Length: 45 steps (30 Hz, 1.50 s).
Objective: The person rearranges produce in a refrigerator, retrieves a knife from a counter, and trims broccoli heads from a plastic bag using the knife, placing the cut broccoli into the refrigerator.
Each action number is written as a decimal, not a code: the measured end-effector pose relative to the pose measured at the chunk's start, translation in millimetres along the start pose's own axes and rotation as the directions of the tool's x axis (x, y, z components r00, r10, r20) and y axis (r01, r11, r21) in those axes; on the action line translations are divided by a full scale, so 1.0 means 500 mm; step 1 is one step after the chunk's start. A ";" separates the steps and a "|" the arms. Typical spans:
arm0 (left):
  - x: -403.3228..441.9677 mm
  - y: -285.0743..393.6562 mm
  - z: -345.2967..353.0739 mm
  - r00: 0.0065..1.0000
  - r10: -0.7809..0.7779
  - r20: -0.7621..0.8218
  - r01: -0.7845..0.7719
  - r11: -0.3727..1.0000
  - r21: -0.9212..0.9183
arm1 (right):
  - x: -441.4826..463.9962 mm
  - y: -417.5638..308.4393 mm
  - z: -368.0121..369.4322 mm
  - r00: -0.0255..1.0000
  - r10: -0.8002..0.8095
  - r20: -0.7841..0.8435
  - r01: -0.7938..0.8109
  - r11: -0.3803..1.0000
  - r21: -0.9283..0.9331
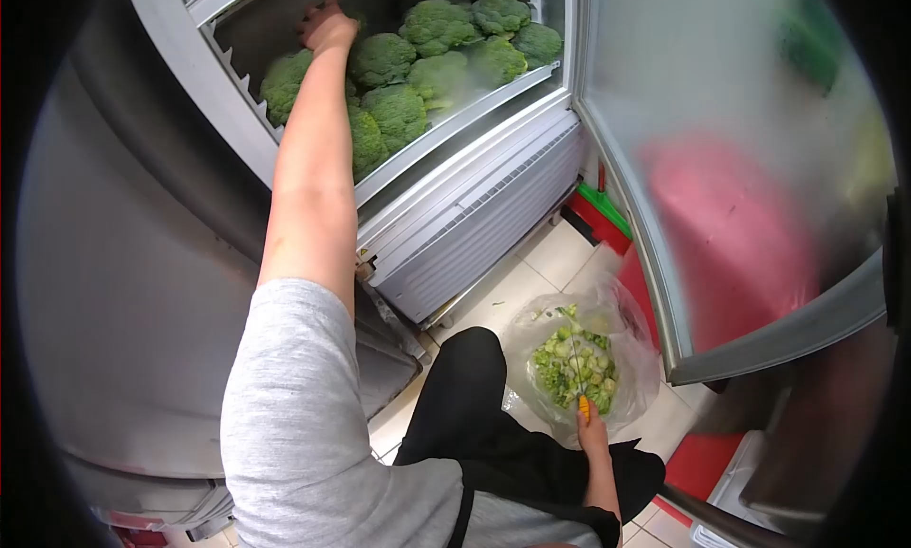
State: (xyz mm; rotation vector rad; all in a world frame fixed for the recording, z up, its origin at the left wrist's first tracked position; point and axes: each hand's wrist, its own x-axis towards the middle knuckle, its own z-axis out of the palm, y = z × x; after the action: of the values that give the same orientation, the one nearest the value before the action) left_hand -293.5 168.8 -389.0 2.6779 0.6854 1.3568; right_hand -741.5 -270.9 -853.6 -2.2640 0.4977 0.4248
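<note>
My left hand reaches into an upright fridge, above a shelf of whole broccoli heads. Its fingers look spread and partly bent, and I see nothing held in them. Just below the wrist lies one broccoli head, partly covered by my forearm. Low on the right, my right hand is closed around the orange handle of a knife. The thin blade points away from me, over a clear plastic bag on the floor. Cut broccoli florets fill the bag's middle.
The fogged glass door stands swung out to the right. A ribbed white panel lies below the shelf. Stainless steel equipment stands on the left. A green and red item sits on the tiled floor behind the bag.
</note>
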 end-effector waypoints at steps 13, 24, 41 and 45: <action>-0.248 0.191 -0.139 0.827 0.502 -0.255 -0.522 0.513 -0.681 | 0.016 0.035 0.018 0.999 0.025 -0.022 -0.026 0.998 -0.059; -0.336 0.178 0.099 0.618 0.759 -0.207 -0.786 0.589 -0.189 | 0.019 0.019 0.008 1.000 0.015 -0.016 -0.015 0.999 -0.029; -0.250 0.300 0.111 0.733 0.672 -0.110 -0.679 0.709 -0.190 | 0.013 0.020 0.011 0.997 0.083 0.001 -0.083 0.994 -0.072; -0.257 0.289 0.106 0.739 0.656 -0.152 -0.668 0.687 -0.285 | 0.012 0.026 0.009 0.997 0.077 -0.018 -0.078 0.996 -0.054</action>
State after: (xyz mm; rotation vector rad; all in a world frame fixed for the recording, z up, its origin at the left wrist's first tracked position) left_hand -266.1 -6.9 -481.6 2.7050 -0.5635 1.4651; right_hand -743.2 -276.9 -867.1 -2.3079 0.5899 0.4650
